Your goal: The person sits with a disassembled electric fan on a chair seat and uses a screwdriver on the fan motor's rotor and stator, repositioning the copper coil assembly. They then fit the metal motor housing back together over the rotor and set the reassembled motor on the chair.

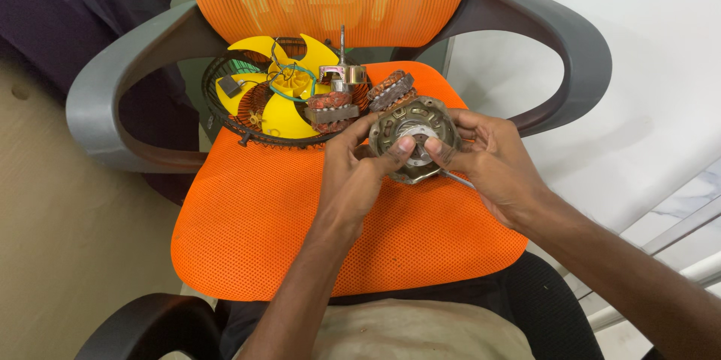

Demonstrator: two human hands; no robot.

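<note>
— Head view first: what's the biggest thing?
— An orange mesh office chair (255,210) with grey armrests, its seat facing the person

— And on it?
— At the back of the seat lies a black wire fan guard (225,108) holding a yellow fan blade (282,116), with copper-wound stator pieces (330,111) and a shafted rotor (342,71) just beside it

— The hands?
— Both hold a round grey metal motor cover (413,138) above the seat's middle. The left hand (357,176) has its fingers curled round the cover's left rim, thumb on its face. The right hand (492,168) grips the right rim and pinches a thin metal tool (454,177)
</note>
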